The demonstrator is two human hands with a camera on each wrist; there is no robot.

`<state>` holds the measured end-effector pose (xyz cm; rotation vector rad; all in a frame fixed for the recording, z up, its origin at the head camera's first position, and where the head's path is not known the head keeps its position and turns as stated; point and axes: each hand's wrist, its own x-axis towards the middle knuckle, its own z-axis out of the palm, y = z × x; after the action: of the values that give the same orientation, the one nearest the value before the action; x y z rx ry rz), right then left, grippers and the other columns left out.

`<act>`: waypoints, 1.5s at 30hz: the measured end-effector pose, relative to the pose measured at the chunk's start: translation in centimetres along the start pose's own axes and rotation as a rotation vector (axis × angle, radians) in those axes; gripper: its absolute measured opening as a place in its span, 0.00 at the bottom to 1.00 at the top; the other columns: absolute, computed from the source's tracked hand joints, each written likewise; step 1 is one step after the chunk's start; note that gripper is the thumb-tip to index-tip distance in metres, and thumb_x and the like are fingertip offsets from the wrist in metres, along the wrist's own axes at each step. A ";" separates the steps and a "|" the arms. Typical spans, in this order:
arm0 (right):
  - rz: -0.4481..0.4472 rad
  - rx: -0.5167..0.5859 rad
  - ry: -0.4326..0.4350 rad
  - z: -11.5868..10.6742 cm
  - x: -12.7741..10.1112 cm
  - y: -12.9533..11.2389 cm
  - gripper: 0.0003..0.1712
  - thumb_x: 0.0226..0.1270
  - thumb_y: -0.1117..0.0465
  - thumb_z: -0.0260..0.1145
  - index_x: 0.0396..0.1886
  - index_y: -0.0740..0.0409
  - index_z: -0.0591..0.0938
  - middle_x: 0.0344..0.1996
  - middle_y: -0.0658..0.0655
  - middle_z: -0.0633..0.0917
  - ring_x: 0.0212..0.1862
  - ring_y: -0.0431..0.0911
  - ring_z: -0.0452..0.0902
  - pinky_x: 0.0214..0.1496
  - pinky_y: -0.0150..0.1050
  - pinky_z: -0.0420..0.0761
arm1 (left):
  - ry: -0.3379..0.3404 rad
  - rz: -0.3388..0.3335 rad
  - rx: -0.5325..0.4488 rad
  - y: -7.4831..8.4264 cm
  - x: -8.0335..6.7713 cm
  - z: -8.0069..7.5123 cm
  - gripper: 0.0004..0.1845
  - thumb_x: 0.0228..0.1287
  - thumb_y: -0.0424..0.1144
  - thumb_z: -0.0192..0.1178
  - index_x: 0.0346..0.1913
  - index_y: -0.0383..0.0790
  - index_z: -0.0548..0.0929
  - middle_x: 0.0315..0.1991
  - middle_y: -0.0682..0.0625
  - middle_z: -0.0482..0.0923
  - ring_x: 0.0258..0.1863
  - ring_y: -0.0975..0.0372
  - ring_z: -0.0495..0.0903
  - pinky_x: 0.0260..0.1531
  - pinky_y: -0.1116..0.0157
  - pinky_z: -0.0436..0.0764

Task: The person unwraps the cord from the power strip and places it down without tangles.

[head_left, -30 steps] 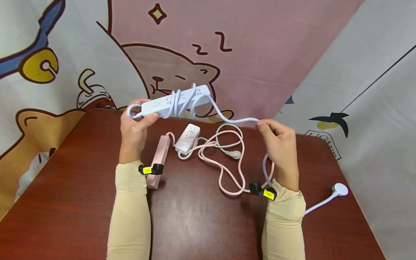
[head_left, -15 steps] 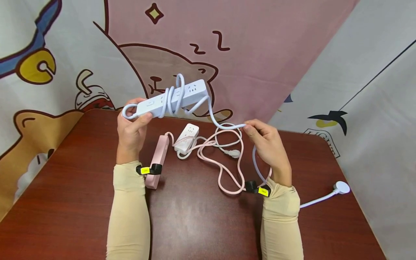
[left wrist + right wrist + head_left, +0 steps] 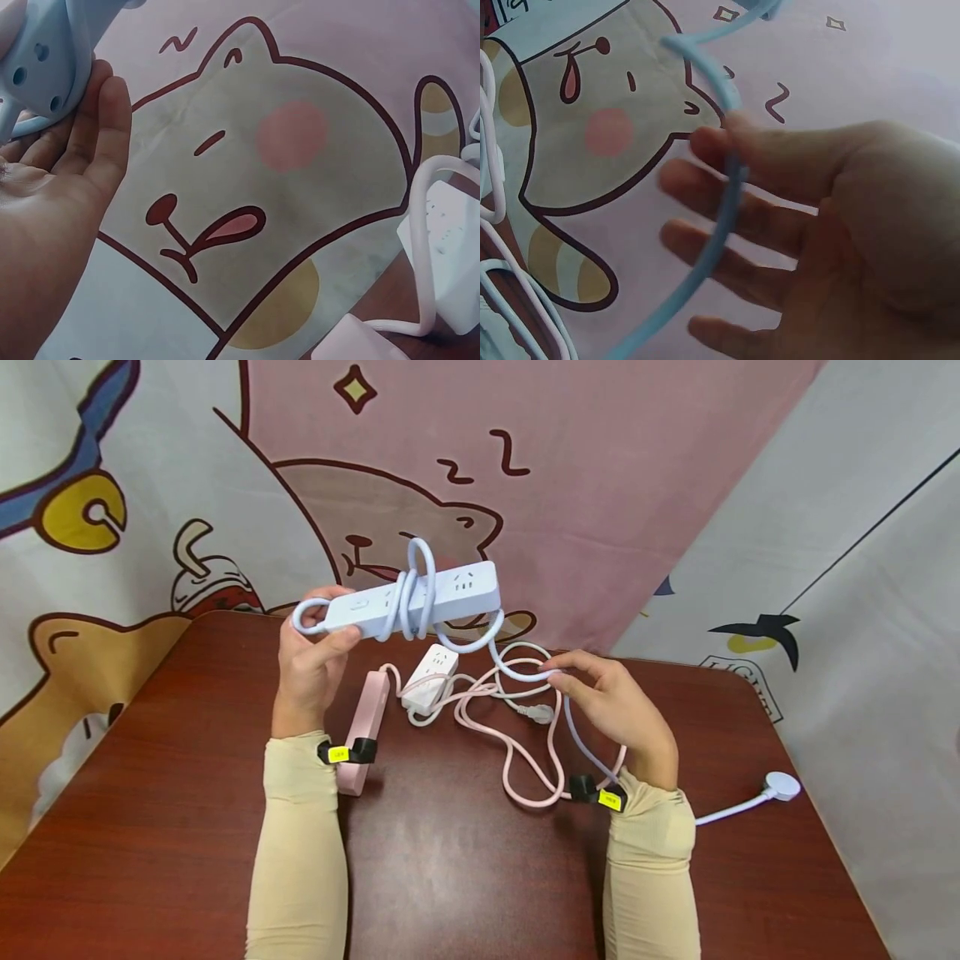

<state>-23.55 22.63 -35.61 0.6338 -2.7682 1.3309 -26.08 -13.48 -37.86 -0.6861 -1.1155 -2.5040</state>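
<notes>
My left hand (image 3: 307, 664) grips one end of a light blue power strip (image 3: 465, 589), raised above the back of the table. Several turns of the strip's blue cord (image 3: 405, 602) wrap its middle, and one loop stands loose over the top. Between thumb and fingers my right hand (image 3: 618, 710) pinches the cord, which droops from the strip's far end. In the right wrist view the blue cord (image 3: 705, 255) runs across the spread fingers. The left wrist view shows the underside of the blue strip (image 3: 37, 67) above the left palm (image 3: 45, 195).
On the brown table (image 3: 450, 877) lie a pink power strip (image 3: 367, 718) and a white power strip (image 3: 431, 681). Their cords tangle, with the pink cord (image 3: 517, 752) looping rightward beside a white plug (image 3: 537, 714). A round blue plug (image 3: 782, 786) lies near the right edge.
My right hand has moved left and down with the cord, closer to the strip. The cord's outer turns have loosened, leaving a raised loop and a hanging one. The left hand still holds the strip.
</notes>
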 end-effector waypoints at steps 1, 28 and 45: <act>0.016 -0.019 -0.019 0.0 0.0 -0.1 0.12 0.76 0.58 0.63 0.53 0.52 0.86 0.51 0.53 0.87 0.52 0.35 0.77 0.57 0.27 0.73 | 0.000 -0.007 0.019 0.0 0.0 0.0 0.18 0.57 0.15 0.57 0.49 0.29 0.82 0.39 0.47 0.86 0.39 0.62 0.84 0.43 0.70 0.83; -0.257 0.102 -0.041 4.3 1.3 -3.5 0.06 0.68 0.63 0.71 0.43 0.53 0.85 0.54 0.52 0.87 0.57 0.42 0.80 0.57 0.34 0.80 | 0.008 -0.104 0.200 0.0 -0.2 0.4 0.23 0.49 0.13 0.56 0.46 0.35 0.83 0.39 0.49 0.85 0.39 0.64 0.82 0.41 0.72 0.81; -0.252 0.080 0.011 4.5 1.6 -2.3 0.06 0.77 0.67 0.59 0.41 0.60 0.83 0.32 0.55 0.79 0.36 0.40 0.71 0.40 0.31 0.72 | -0.037 -0.080 0.149 0.6 -0.3 0.1 0.21 0.53 0.14 0.53 0.46 0.35 0.82 0.43 0.49 0.83 0.40 0.63 0.81 0.41 0.71 0.82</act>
<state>-23.47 17.39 -36.45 0.9398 -2.5306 1.3888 -25.55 -13.73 -37.62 -0.6607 -1.3516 -2.4507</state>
